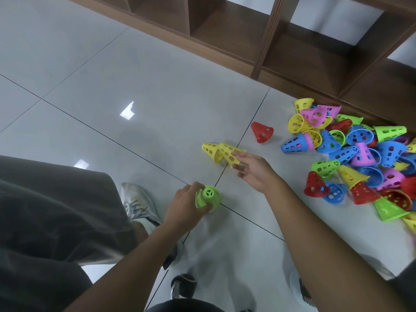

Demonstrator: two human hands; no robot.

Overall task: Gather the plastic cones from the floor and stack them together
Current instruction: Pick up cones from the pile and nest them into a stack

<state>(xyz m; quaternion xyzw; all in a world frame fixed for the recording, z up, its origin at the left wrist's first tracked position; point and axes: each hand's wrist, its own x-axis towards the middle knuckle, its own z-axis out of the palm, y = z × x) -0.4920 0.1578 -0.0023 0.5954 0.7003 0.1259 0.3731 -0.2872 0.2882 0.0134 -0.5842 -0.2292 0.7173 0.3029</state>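
At the 9 o'clock edge of the head view, a leg in dark grey trousers (pixel 51 210) is filling the lower left, and a grey laced shoe (pixel 137 202) is resting on the tiled floor (pixel 112 86) just beside it.

At 6 o'clock from the frame centre, the left hand (pixel 184 207) is gripping a green cone (pixel 208 198). The fingers and thumb are curling around the cone's wall, and the cone's narrow perforated top is facing up toward the camera. Whether the cone's rim is touching the floor cannot be told.

At 1 o'clock from the green cone, two yellow cones (pixel 221 152) are lying on their sides, one partly nested in the other. The right hand (pixel 254 171) is reaching toward them from 4 o'clock. Its fingers are spreading wide and relaxed, and the fingertips (pixel 236 156) are lying at the rim of the nearer yellow cone; whether they are actually touching it cannot be told, as the hand is blurred.

At 1 o'clock from the yellow cones, a single red cone (pixel 262 132) is lying on its side, apart from the rest.

At 3 o'clock in the view, a loose pile of cones (pixel 360 158) in blue, pink, yellow, green and red is lying on the floor, most of them tipped over and touching one another.

At 12 o'clock, a wooden shelf unit (pixel 281 48) with open compartments is running along the far edge of the floor, and the pile is lying just beside its base.
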